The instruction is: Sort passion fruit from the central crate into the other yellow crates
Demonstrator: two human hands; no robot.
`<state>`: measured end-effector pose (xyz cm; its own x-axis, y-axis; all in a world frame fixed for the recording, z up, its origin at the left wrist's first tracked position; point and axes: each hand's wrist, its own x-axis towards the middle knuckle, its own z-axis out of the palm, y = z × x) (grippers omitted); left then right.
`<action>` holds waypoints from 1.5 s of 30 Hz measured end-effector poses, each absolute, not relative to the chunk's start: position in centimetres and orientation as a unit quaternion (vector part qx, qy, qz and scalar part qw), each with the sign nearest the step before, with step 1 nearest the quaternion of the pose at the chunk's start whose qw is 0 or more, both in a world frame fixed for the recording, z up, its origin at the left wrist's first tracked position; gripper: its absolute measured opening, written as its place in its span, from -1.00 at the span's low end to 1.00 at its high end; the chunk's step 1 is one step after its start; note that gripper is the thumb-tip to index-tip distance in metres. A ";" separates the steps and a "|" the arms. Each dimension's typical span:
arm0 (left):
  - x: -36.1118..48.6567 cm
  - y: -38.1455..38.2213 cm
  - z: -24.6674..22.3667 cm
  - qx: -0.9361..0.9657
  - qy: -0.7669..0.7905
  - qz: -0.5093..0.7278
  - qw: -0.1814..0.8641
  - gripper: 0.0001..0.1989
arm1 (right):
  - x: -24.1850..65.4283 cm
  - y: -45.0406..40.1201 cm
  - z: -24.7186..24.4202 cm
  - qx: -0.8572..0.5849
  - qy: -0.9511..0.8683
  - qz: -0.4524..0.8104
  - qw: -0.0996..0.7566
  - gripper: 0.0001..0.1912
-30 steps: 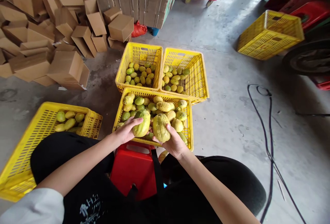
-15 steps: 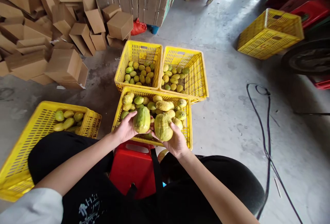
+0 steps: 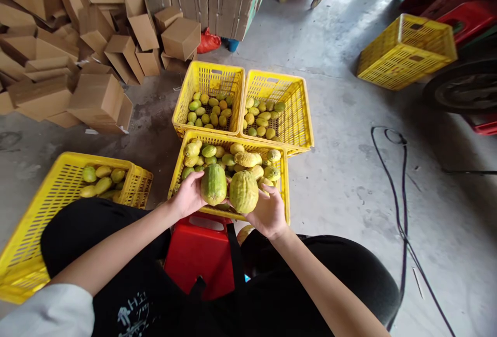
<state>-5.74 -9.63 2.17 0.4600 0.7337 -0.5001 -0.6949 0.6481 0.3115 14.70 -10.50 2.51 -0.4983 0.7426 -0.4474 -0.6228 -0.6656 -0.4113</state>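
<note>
My left hand (image 3: 189, 195) holds a green oval fruit (image 3: 213, 184), melon- or papaya-like, with the thumb along its side. Close beside it, a bumpy, ribbed yellow-green fruit (image 3: 244, 192) rests on the fingers of my right hand (image 3: 267, 211). My right thumb is raised off that fruit's side, and the fingers beneath are mostly hidden. Both fruits are above the near yellow crate (image 3: 288, 192), which holds many similar green and yellow fruits.
Two yellow crates (image 3: 244, 100) with smaller fruits stand behind. Another fruit crate (image 3: 42, 213) is at my left. A red stool (image 3: 200, 259) sits between my legs. Cardboard boxes (image 3: 97, 96) pile up at far left; a black cable (image 3: 404, 213) lies on the floor at right.
My right thumb has lifted away from the ribbed fruit, which has shifted slightly left and down. The green fruit has tilted a little and moved slightly lower in my left hand.
</note>
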 end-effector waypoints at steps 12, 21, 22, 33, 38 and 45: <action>-5.3 -10.0 1.9 0.078 0.384 0.419 0.819 -0.72 | 15.1 -10.1 1.7 -0.382 -0.064 0.799 0.460 -0.55; -5.4 -9.3 2.4 -0.008 0.382 0.455 0.804 -0.67 | 15.2 -9.8 2.2 -0.350 -0.099 0.832 0.419 -0.62; -5.4 -9.3 2.4 -0.013 0.372 0.460 0.806 -0.66 | 15.4 -9.8 2.2 -0.353 -0.094 0.833 0.416 -0.63; -5.9 -9.3 1.9 0.029 0.363 0.439 0.821 -0.67 | 15.3 -10.2 1.3 -0.356 -0.115 0.825 0.423 -0.44; -5.8 -9.5 1.9 0.068 0.376 0.435 0.815 -0.68 | 15.0 -10.3 1.3 -0.364 -0.117 0.821 0.424 -0.40; -5.9 -9.3 2.0 0.027 0.355 0.451 0.818 -0.55 | 15.1 -9.9 2.0 -0.361 -0.114 0.829 0.411 -0.59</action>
<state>-5.87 -9.34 1.99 0.3408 0.7577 -0.5565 -0.7194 0.5912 0.3644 15.08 -9.90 1.97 -0.4010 0.7638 -0.5057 -0.5998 -0.6362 -0.4854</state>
